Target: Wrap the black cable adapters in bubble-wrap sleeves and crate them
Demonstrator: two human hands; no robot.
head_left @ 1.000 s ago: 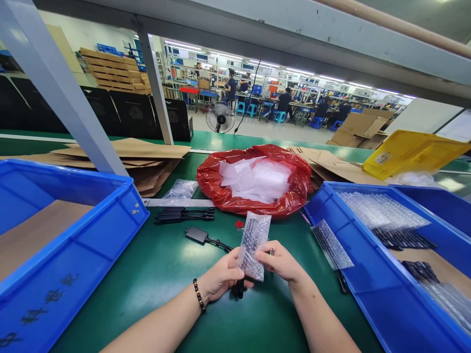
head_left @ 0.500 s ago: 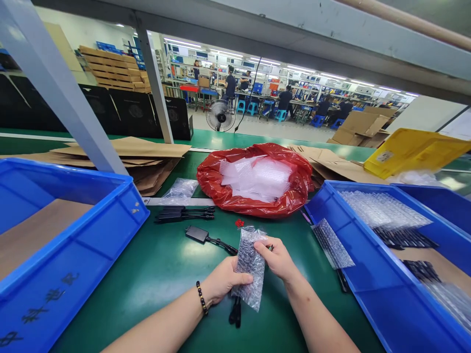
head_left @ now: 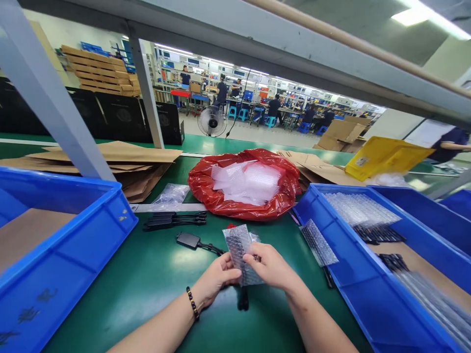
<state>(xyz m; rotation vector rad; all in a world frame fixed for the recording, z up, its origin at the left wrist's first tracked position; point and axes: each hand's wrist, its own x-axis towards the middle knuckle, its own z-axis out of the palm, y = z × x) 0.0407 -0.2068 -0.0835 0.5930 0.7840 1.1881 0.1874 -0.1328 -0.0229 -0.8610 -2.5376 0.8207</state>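
Note:
My left hand point(head_left: 216, 278) and my right hand point(head_left: 271, 267) both pinch a small bubble-wrap bag point(head_left: 239, 247) over the green table. A black part point(head_left: 243, 299) hangs out of the bag's lower end, just below my hands. A black adapter with a cable point(head_left: 188, 240) lies on the table right behind the bag. A bundle of black cabled parts point(head_left: 172, 220) lies further back on the left. My left wrist wears a dark bead bracelet.
A red plastic sack of bubble bags point(head_left: 243, 184) sits behind my hands. A blue bin point(head_left: 69, 245) stands left, another blue bin point(head_left: 353, 289) of wrapped parts right. Flat cardboard point(head_left: 110, 157) and a yellow bin point(head_left: 382, 157) lie at the back. People work at benches far off.
The bag has been lowered and tilted flatter between my hands, with my right hand moving down over it. The camera has turned slightly right and up.

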